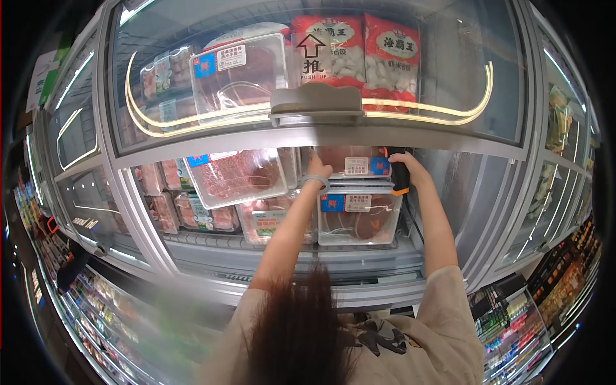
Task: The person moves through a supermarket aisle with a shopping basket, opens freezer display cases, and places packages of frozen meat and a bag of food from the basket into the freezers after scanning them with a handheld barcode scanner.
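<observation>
Both my arms reach into a glass-fronted freezer. My left hand [317, 167], with a grey band at the wrist, is closed at the left edge of a clear-wrapped meat tray [333, 157] with a white and blue label. At that tray's right end, my right hand [409, 162] is closed around a black object with orange trim [400, 178]; its exact kind is unclear. Some fingertips are hidden by the door frame and the tray. Below, a second meat tray [356, 221] shows a blue label. To the left, a larger meat tray [240, 179] sits tilted over other packs.
The glass door [224, 131] has a grey handle [316, 102] and a metal lower rail just above my hands. Behind the glass stand red bags of white frozen food [391, 54]. More meat packs [205, 212] lie at left. The freezer's front rail [378, 292] runs below my arms.
</observation>
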Demonstrator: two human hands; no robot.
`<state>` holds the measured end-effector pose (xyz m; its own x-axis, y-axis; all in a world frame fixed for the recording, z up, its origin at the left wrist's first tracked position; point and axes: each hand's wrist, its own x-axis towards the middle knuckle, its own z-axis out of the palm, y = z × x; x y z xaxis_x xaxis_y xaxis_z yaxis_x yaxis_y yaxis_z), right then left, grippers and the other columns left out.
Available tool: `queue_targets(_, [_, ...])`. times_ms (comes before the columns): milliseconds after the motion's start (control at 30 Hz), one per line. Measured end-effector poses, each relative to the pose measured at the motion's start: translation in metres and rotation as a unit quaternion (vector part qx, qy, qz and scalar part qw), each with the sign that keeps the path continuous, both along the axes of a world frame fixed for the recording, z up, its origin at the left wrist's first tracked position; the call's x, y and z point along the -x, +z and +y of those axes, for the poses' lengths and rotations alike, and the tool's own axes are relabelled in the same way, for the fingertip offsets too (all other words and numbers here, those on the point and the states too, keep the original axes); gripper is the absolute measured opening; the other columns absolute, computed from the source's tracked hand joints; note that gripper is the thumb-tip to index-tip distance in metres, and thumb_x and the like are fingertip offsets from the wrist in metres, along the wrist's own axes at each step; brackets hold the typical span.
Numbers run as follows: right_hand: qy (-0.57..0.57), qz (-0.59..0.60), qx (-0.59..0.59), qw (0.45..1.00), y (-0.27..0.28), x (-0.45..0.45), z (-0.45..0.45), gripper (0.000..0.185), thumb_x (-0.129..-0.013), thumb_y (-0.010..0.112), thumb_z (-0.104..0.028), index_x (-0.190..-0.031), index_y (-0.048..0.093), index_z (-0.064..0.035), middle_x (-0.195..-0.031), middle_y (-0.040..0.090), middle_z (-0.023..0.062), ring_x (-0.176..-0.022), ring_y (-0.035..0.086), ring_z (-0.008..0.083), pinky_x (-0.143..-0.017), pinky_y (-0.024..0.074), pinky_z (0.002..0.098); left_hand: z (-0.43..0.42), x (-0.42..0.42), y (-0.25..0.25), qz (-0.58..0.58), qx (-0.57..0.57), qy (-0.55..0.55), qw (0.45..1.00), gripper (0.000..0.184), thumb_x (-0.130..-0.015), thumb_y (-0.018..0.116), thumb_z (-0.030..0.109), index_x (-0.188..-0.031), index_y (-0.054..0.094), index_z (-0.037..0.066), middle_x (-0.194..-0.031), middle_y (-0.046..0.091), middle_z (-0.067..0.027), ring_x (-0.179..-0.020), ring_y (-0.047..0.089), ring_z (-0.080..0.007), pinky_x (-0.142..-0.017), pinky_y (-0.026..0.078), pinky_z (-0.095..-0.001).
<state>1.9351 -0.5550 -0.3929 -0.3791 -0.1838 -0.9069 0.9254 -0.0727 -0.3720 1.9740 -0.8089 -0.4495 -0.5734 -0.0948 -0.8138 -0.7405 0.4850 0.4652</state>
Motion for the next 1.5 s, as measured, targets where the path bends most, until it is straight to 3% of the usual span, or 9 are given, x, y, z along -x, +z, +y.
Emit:
queue_targets(133, [0.031,-0.018,-0.02,0.999,0.012,0.004,-0.007,0.03,-0.063,0.059,-0.017,-0.089,0.051,-0.0041,-0.074,0.051,0.0049,-0.063,0.05,0.0133,-0.057,0.0427,0.0245,0.004,0.004,-0.011,0.003,-0.026,0.063,0.998,0.072,-0.061,0.048,0.008,-0.122,0.016,-0.011,-0.121,0.029,-0.0323,-0.114,0.03,-0.041,-0.097,0.025,-0.0343])
queue_targets(333, [-0.007,0.007,-0.023,1.0,-0.003,-0.004,-0.003,0.032,-0.063,0.058,-0.019,-0.09,0.054,-0.0027,-0.075,0.053,0.0055,-0.066,0.05,0.013,-0.059,0.0417,0.024,0.01,0.014,0.018,0.007,0.097,-0.059,0.993,0.061,-0.067,0.046,0.012,-0.121,0.025,-0.006,-0.12,0.032,-0.0299,-0.108,0.037,-0.0398,-0.092,0.032,-0.0381])
queue_targets(700, [0.018,0.069,0.01,0.997,0.017,-0.011,-0.022,0.037,-0.064,0.054,-0.014,-0.099,0.054,-0.0017,-0.079,0.056,0.0047,-0.069,0.052,0.0118,-0.065,0.0429,0.0233,-0.036,0.007,0.127,0.122,-0.132,-0.068,0.981,0.034,-0.077,0.048,0.018,-0.105,0.05,-0.001,-0.095,0.057,-0.018,-0.088,0.056,-0.0232,-0.078,0.043,-0.0298])
queue_targets(833, [-0.013,0.038,0.032,0.999,0.082,0.004,-0.074,0.024,-0.059,0.058,-0.014,-0.081,0.054,-0.0033,-0.072,0.051,0.0041,-0.062,0.049,0.0126,-0.057,0.0403,0.0235,-0.134,0.012,0.171,0.301,-0.014,0.102,0.948,0.018,-0.083,0.044,0.013,-0.082,0.058,0.001,-0.057,0.054,-0.0025,-0.048,0.047,-0.0049,-0.043,0.037,-0.0194])
queue_targets(967, [0.0,0.05,0.196,0.979,0.088,0.005,-0.149,0.026,-0.06,0.058,-0.017,-0.081,0.053,-0.0038,-0.07,0.049,0.0031,-0.062,0.048,0.0129,-0.058,0.0398,0.0237,-0.235,-0.005,0.16,0.356,0.288,0.196,0.867,0.028,-0.082,0.046,0.021,-0.097,0.052,-0.001,-0.095,0.055,-0.0153,-0.08,0.053,-0.021,-0.071,0.041,-0.0295])
queue_targets(1067, [0.091,0.076,0.23,0.966,0.104,0.012,-0.202,0.036,-0.059,0.058,-0.018,-0.091,0.05,-0.0043,-0.077,0.048,0.0032,-0.067,0.047,0.0123,-0.061,0.0383,0.0235,-0.295,-0.034,0.059,0.305,0.177,0.261,0.899,0.042,-0.083,0.045,0.028,-0.114,0.041,0.0,-0.109,0.048,-0.0155,-0.094,0.047,-0.0216,-0.081,0.037,-0.0303])
queue_targets(1167, [0.046,0.14,0.254,0.956,0.068,0.006,-0.24,0.046,-0.057,0.058,-0.018,-0.1,0.046,-0.006,-0.082,0.045,0.0035,-0.073,0.044,0.0108,-0.061,0.0366,0.0229,-0.265,-0.029,0.091,0.26,-0.067,0.317,0.91,0.039,-0.084,0.046,0.034,-0.11,0.043,0.005,-0.097,0.047,-0.0058,-0.086,0.043,-0.0134,-0.077,0.035,-0.0266])
queue_targets(1300, [0.035,0.148,0.279,0.948,0.055,0.003,-0.239,0.04,-0.06,0.055,-0.014,-0.099,0.051,-0.0025,-0.083,0.05,0.0029,-0.072,0.046,0.0098,-0.062,0.0358,0.0206,-0.25,-0.02,0.122,0.165,0.013,0.3,0.939,0.056,-0.079,0.052,0.038,-0.118,0.037,0.002,-0.112,0.043,-0.0128,-0.103,0.04,-0.0203,-0.088,0.031,-0.0305])
queue_targets(1500, [0.033,0.175,0.195,0.965,0.124,0.013,-0.167,0.04,-0.06,0.056,-0.01,-0.099,0.052,-0.0032,-0.084,0.052,0.004,-0.074,0.047,0.0113,-0.063,0.0373,0.0229,-0.179,0.004,0.162,0.213,-0.04,0.186,0.958,0.054,-0.075,0.06,0.029,-0.113,0.036,-0.002,-0.102,0.048,-0.0127,-0.093,0.047,-0.0182,-0.078,0.039,-0.0285])
